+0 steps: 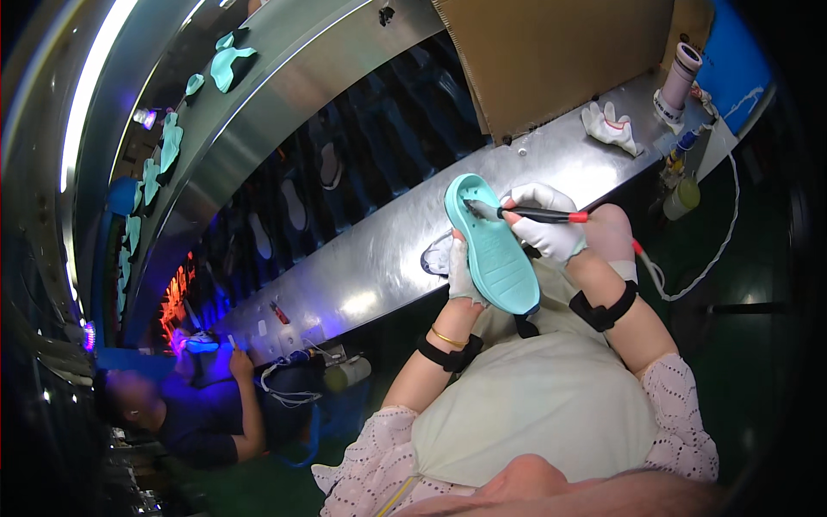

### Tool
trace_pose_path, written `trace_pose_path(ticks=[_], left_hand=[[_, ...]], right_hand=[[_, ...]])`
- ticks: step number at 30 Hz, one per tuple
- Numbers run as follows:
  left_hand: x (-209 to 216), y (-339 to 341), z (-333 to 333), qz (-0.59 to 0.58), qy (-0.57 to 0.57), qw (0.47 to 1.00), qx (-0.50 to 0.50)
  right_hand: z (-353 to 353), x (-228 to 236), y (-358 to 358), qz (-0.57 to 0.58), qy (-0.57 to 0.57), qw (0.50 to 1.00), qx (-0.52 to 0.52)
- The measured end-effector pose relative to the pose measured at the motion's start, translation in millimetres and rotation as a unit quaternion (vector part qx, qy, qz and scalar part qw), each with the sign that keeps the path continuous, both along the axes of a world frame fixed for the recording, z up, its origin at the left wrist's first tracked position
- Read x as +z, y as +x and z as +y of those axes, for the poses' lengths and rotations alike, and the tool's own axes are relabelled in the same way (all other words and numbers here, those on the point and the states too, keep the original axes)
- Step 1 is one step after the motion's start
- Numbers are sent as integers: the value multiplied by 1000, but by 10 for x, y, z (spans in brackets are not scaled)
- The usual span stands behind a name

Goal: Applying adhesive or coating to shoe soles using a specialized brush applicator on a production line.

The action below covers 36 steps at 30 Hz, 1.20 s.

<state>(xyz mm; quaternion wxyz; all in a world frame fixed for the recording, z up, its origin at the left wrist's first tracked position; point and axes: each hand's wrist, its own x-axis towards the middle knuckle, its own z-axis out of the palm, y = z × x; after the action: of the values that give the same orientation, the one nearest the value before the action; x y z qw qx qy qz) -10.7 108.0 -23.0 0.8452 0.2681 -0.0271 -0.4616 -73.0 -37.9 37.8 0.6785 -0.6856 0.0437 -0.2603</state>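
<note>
My left hand (463, 274), in a white glove with bare fingertips, grips the edge of a teal shoe sole (500, 267). The sole is tilted, with its hollowed inner side facing up. In my right hand (553, 234), gloved the same way, is a brush (543, 215) with a black handle and a red end. Its bristles touch the sole's inside near the far end. Partly hidden behind the sole and my left hand, a whitish piece with a dark rim (438, 256) lies at the bench edge.
A metal bench (370, 267) runs alongside a dark conveyor (370, 129) carrying sole-shaped pieces. A cardboard sheet (560, 60), white glove (610, 127) and pink cylinder (680, 77) are at the far right. Teal pieces (226, 65) line an upper shelf. A co-worker (207, 414) sits left.
</note>
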Motion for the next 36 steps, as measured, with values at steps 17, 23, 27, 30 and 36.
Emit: trace_pose_path(ticks=[17,23,27,30,36], left_hand=[[-23,210,-25,-45,-75,992,86],[-13,324,-6,-27,-61,994,84],[-24,417,16,-1,-155,988,3],[209,249,-29,26,-143,989,31],[250,-37,-48,42,-176,982,60]], right_hand=[[147,35,-273,-34,-217,965,146],[136,-38,-283,-21,-111,990,83],[133,29,-321,41,-120,981,146],[87,-18,-256,109,121,982,97],[-54,-40,-236,5,5,999,37]])
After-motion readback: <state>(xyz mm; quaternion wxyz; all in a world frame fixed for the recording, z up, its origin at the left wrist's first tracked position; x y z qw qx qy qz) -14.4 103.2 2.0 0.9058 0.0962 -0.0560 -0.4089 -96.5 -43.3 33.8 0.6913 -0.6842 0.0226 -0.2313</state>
